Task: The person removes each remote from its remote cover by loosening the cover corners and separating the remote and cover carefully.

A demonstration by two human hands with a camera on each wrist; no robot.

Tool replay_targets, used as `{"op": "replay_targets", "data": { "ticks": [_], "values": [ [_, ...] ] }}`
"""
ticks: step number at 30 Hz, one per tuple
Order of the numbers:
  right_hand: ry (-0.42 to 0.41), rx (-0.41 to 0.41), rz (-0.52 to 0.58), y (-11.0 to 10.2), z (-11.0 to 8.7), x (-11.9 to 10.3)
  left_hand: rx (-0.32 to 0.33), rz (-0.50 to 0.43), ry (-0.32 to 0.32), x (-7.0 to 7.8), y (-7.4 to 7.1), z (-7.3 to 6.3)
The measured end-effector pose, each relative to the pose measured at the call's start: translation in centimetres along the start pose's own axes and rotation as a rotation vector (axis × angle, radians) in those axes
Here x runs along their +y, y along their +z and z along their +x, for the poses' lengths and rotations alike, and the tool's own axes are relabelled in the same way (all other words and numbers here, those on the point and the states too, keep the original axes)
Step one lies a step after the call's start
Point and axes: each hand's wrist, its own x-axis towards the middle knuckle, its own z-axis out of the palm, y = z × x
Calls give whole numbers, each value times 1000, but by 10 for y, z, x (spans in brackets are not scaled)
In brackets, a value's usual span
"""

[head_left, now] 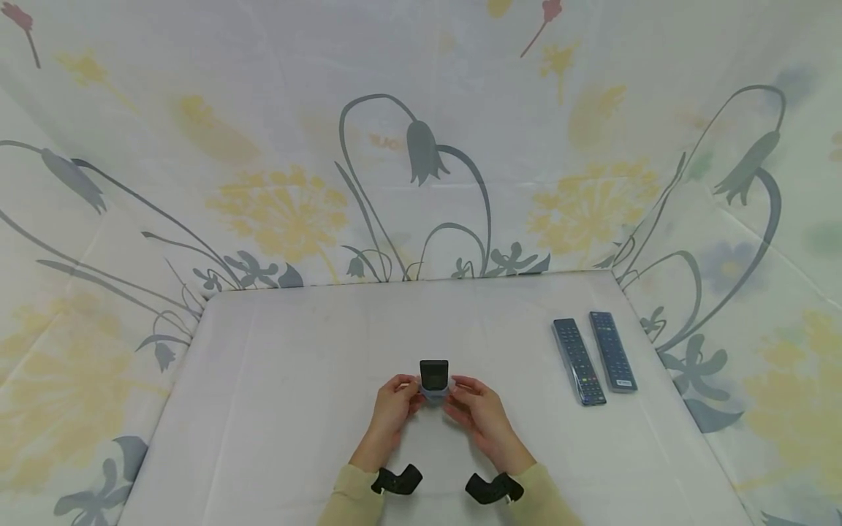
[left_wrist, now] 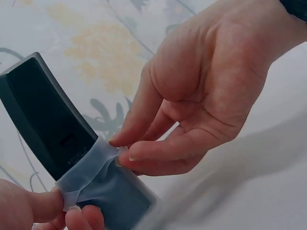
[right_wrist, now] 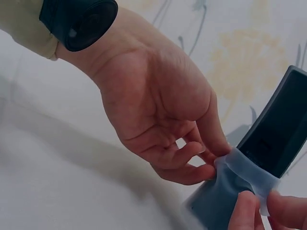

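A black remote control (head_left: 434, 375) stands tilted up between the two hands, its smooth dark back (left_wrist: 45, 115) showing in the left wrist view. Around its lower part sits a translucent soft sleeve (right_wrist: 252, 170) with a folded, wrinkled rim. My left hand (head_left: 396, 405) pinches that rim at one side between thumb and fingers. On the opposite side, my right hand (head_left: 483, 418) pinches the rim in the same way. The remote's upper part sticks out bare above the sleeve.
Two more remote controls lie side by side at the right of the white table (head_left: 296, 380): one nearer the middle (head_left: 579, 361), one farther right (head_left: 613, 352), both with a glossy clear covering. Flower-printed cloth (head_left: 421, 73) walls rise at the back and sides.
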Motion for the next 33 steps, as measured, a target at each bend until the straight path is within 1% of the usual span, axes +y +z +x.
{"op": "replay_targets", "data": {
  "ticks": [6,11,18,21,23,27,29,33],
  "values": [
    [-10,2,-19,3,-1,-3,17,7,26,0,0,0],
    [-1,-16,-25,4,0,-1,30,6,25,-2,-1,3],
    [-8,-12,29,5,4,5,32,12,44,-5,0,4],
    [-7,5,55,5,6,8,25,12,38,-6,0,4],
    [-7,14,64,5,7,9,14,5,21,-8,0,5],
    [-13,18,60,4,9,12,-3,-17,-18,-11,-1,6],
    [-21,19,49,3,10,13,-5,-25,-27,-11,-1,6],
    [-43,21,20,3,11,15,8,8,6,-12,-1,6]
  ]
}}
